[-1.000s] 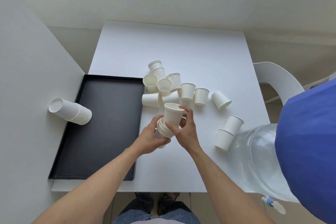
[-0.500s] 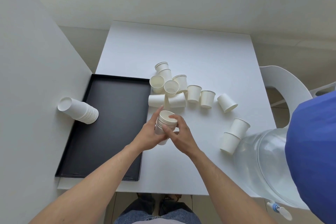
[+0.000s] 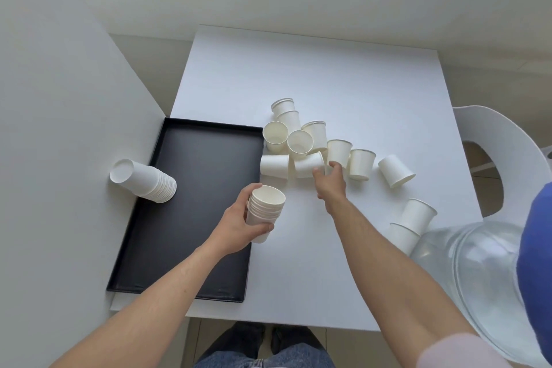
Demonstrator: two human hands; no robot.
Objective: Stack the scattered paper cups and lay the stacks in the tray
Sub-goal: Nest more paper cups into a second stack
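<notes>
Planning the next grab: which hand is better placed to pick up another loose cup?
Right. The right hand is empty and already reaching beside a tipped cup in the cluster, while the left hand holds the stack.

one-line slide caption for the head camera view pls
Left hand holds a cup stack beside the black tray; right hand reaches toward scattered cups.
</notes>
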